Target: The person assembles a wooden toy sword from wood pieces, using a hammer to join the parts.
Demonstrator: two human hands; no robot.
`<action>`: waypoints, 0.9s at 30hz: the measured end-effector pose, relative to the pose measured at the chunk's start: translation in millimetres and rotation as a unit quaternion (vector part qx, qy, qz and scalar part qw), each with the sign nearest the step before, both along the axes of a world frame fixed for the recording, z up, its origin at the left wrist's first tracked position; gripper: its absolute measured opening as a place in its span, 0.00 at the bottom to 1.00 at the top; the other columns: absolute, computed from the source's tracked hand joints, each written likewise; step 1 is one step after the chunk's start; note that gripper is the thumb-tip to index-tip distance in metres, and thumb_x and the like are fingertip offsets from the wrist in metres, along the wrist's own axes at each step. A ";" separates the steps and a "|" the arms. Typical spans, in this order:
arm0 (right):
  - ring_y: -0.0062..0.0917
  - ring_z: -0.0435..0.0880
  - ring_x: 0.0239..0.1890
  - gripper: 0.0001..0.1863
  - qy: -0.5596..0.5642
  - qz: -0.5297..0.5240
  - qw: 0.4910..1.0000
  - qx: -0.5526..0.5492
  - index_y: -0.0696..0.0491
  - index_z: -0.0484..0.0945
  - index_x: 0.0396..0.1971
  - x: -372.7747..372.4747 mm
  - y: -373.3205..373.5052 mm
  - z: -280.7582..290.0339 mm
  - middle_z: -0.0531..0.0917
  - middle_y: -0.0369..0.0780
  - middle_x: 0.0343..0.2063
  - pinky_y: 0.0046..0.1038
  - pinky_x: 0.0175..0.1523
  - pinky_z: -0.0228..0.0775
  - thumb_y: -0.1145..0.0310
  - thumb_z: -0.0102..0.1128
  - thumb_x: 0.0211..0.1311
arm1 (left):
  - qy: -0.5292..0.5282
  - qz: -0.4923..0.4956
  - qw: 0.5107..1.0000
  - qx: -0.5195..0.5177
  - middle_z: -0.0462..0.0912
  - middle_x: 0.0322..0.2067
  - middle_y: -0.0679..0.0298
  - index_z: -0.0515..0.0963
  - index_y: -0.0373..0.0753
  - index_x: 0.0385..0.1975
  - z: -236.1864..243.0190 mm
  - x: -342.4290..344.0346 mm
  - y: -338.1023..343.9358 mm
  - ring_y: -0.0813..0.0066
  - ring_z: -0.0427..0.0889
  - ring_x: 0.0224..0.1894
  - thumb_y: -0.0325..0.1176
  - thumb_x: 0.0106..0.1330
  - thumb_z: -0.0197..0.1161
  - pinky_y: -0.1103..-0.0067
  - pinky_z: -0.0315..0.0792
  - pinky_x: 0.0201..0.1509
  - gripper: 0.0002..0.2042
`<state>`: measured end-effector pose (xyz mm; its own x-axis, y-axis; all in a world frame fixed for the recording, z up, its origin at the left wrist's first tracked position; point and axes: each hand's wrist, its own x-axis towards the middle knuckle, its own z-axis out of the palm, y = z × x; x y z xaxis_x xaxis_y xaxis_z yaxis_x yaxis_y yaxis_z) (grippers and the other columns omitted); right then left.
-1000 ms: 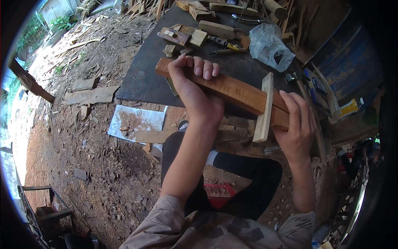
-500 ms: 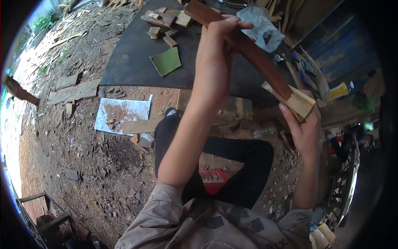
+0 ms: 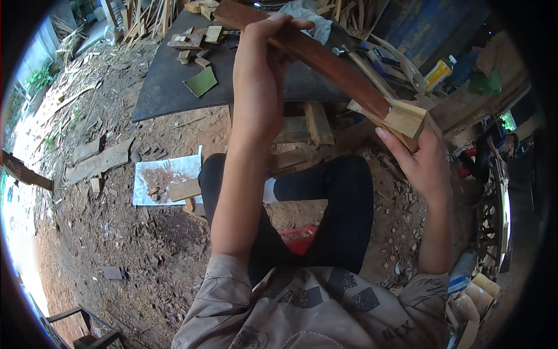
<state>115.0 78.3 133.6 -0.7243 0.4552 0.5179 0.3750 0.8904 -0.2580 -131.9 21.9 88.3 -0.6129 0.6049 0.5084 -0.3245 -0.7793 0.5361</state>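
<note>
A long reddish-brown wooden bar (image 3: 334, 72) slants across the front of me, its far end up to the left. My left hand (image 3: 258, 75) is closed around the bar near that upper end, fingers partly hidden behind it. At the lower right end, a pale piece of wood with an angled, stepped shape (image 3: 407, 120) meets the bar. My right hand (image 3: 427, 163) grips this pale wood from below, thumb on the near side and other fingers mostly hidden. Both hands are raised over the near side of a dark table (image 3: 165, 90).
On the table lie a green square sheet (image 3: 201, 82), small wood offcuts (image 3: 187, 40) and a clear plastic bag (image 3: 311, 20). A yellow bottle (image 3: 439, 74) stands at the right. A white sheet (image 3: 165, 183) with sawdust lies on the chip-strewn ground. My bent legs are below.
The view has shifted, so the table and its things sit higher and further left. Both hands keep their hold on the bar and the pale wood, which stay together.
</note>
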 end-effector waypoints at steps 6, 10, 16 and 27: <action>0.38 0.87 0.48 0.20 -0.010 0.011 1.000 0.003 0.57 0.79 0.52 30.6 -17.4 8.0 0.85 0.44 0.46 0.36 0.51 0.77 0.67 0.71 0.63 | 0.014 -0.012 0.998 -0.060 0.85 0.48 0.58 0.78 0.37 0.49 -13.1 27.4 -25.7 0.63 0.83 0.54 0.45 0.76 0.52 0.65 0.68 0.66 0.17; 0.40 0.87 0.49 0.20 -0.007 0.043 0.999 -0.020 0.57 0.79 0.52 24.7 -17.5 3.4 0.85 0.44 0.46 0.37 0.52 0.77 0.67 0.71 0.62 | 0.014 0.006 0.996 -0.094 0.85 0.48 0.60 0.77 0.38 0.49 -20.2 23.8 -46.5 0.65 0.83 0.55 0.45 0.76 0.52 0.66 0.68 0.65 0.17; 0.46 0.85 0.49 0.20 -0.044 0.154 0.987 0.006 0.56 0.78 0.53 -37.1 -8.3 5.4 0.84 0.46 0.45 0.38 0.53 0.75 0.68 0.70 0.63 | -0.032 0.095 0.992 -0.075 0.86 0.45 0.62 0.78 0.40 0.47 -32.3 -10.5 -76.8 0.71 0.82 0.53 0.44 0.76 0.53 0.69 0.70 0.62 0.15; 0.34 0.73 0.68 0.33 -0.047 0.253 0.960 -0.111 0.57 0.65 0.71 -83.3 49.8 -35.8 0.72 0.46 0.66 0.33 0.69 0.65 0.62 0.65 0.71 | -0.097 0.186 0.975 0.073 0.79 0.40 0.61 0.66 0.40 0.55 -3.1 -23.2 -65.6 0.73 0.80 0.45 0.46 0.76 0.56 0.74 0.74 0.54 0.19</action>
